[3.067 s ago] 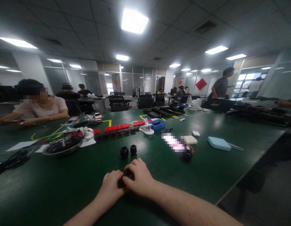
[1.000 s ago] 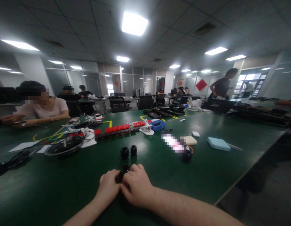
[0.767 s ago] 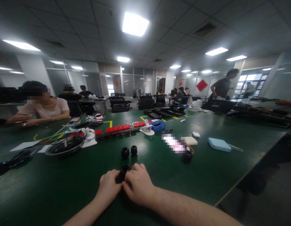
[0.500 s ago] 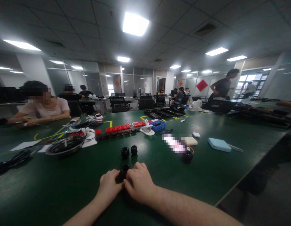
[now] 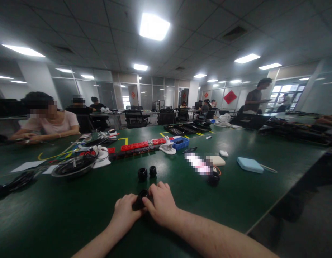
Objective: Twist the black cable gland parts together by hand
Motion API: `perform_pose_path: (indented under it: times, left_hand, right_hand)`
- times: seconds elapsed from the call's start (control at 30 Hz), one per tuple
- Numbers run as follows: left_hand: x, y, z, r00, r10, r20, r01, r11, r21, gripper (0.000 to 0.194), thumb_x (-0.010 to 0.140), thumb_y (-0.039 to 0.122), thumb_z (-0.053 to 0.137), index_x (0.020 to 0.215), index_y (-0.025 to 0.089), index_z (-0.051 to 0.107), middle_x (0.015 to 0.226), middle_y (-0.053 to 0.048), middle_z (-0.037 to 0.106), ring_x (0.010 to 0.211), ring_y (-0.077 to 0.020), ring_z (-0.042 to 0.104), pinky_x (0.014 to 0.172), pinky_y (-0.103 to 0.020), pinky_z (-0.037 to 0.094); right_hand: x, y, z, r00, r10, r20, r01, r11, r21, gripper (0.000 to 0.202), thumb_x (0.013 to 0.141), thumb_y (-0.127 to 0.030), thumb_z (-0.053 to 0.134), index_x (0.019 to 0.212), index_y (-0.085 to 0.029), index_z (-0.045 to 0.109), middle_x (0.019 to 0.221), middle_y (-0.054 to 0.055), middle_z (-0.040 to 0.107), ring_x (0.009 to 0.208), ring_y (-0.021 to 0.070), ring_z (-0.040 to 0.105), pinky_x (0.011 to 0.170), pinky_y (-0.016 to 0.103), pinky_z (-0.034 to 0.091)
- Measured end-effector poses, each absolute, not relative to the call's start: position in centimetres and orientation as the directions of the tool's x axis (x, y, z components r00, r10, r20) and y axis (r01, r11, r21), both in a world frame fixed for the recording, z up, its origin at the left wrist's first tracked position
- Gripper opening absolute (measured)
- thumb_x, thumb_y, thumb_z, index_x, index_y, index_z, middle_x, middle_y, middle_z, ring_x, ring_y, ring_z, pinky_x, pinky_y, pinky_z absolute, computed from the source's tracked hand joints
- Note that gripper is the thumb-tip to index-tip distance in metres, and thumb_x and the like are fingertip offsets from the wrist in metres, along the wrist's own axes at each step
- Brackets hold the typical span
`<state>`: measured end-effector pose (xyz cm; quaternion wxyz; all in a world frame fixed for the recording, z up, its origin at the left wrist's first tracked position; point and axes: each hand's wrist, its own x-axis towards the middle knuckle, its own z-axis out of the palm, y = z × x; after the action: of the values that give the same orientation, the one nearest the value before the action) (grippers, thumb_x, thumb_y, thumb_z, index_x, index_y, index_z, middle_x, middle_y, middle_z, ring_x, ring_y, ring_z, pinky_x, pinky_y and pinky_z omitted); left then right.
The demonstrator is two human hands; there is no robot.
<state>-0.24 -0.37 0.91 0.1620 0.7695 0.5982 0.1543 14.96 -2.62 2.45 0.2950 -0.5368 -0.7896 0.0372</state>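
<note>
In the head view, my left hand (image 5: 127,212) is closed around the side of a black hollow cylindrical fitting (image 5: 141,200) with a round opening at its top. My right hand (image 5: 162,206) grips the same fitting from the right, its thumb against the rim and its fingers curled over the far side. The lower part of the fitting is hidden by my hands. Just beyond them, a similar black fitting (image 5: 142,174) stands upright on the green table (image 5: 203,218). A smaller one (image 5: 152,171) stands to its right.
A metal bowl of cables (image 5: 73,168) lies to the left, with red strips (image 5: 134,146) and a blue bin (image 5: 180,143) farther back. On the right are a lit phone (image 5: 198,163), a cream box (image 5: 217,160) and a light-blue case (image 5: 250,165). A person (image 5: 53,123) sits at left.
My right hand has shifted slightly up on the fitting, its thumb now higher at the rim. My left hand is nearly still. The standing person at back right has straightened up.
</note>
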Motion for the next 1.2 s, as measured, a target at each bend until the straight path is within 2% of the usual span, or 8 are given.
perform_pose_path:
  times: [0.2, 0.43, 0.83, 1.2]
  left_hand:
    - [-0.1, -0.5, 1.0, 0.244, 0.969, 0.04, 0.878, -0.238, 0.416, 0.028, 0.065, 0.045, 0.054, 0.074, 0.019, 0.058, 0.081, -0.002, 0.059, 0.084, -0.0209, 0.052, 0.075, -0.031, 0.035]
    - [0.0, -0.8, 1.5, 0.271, 0.962, 0.014, 0.869, -0.251, 0.426, 0.028, 0.066, 0.046, 0.054, 0.076, 0.02, 0.059, 0.083, -0.001, 0.059, 0.084, -0.0211, 0.051, 0.077, -0.033, 0.034]
    - [0.1, -0.7, 0.9, 0.328, 0.944, 0.045, 0.871, -0.32, 0.373, 0.024, 0.065, 0.042, 0.056, 0.075, 0.02, 0.058, 0.081, -0.001, 0.057, 0.082, -0.0191, 0.05, 0.075, -0.03, 0.034]
    - [0.1, -0.8, 0.8, 0.387, 0.921, 0.046, 0.812, -0.364, 0.456, 0.019, 0.065, 0.037, 0.056, 0.074, 0.02, 0.059, 0.082, 0.0, 0.057, 0.083, -0.0192, 0.05, 0.079, -0.032, 0.034]
  right_hand:
    - [15.0, -2.5, 2.4, -0.225, 0.871, 0.437, 0.811, 0.416, -0.411, 0.015, 0.08, -0.033, 0.048, 0.081, -0.018, 0.048, 0.077, 0.002, 0.051, 0.074, 0.0163, 0.041, 0.067, 0.029, 0.028]
    - [15.0, -2.7, 2.7, -0.25, 0.881, 0.403, 0.811, 0.417, -0.409, 0.022, 0.083, -0.036, 0.044, 0.094, -0.018, 0.051, 0.084, 0.004, 0.053, 0.079, 0.0177, 0.043, 0.071, 0.03, 0.028]
    - [14.9, -2.8, 2.9, -0.286, 0.881, 0.377, 0.802, 0.436, -0.409, 0.022, 0.083, -0.036, 0.044, 0.092, -0.018, 0.054, 0.082, 0.004, 0.053, 0.079, 0.0174, 0.041, 0.07, 0.03, 0.028]
    - [14.8, -2.7, 2.9, -0.328, 0.863, 0.385, 0.794, 0.473, -0.383, 0.022, 0.083, -0.038, 0.044, 0.087, -0.018, 0.053, 0.077, 0.003, 0.052, 0.077, 0.0167, 0.041, 0.068, 0.029, 0.028]
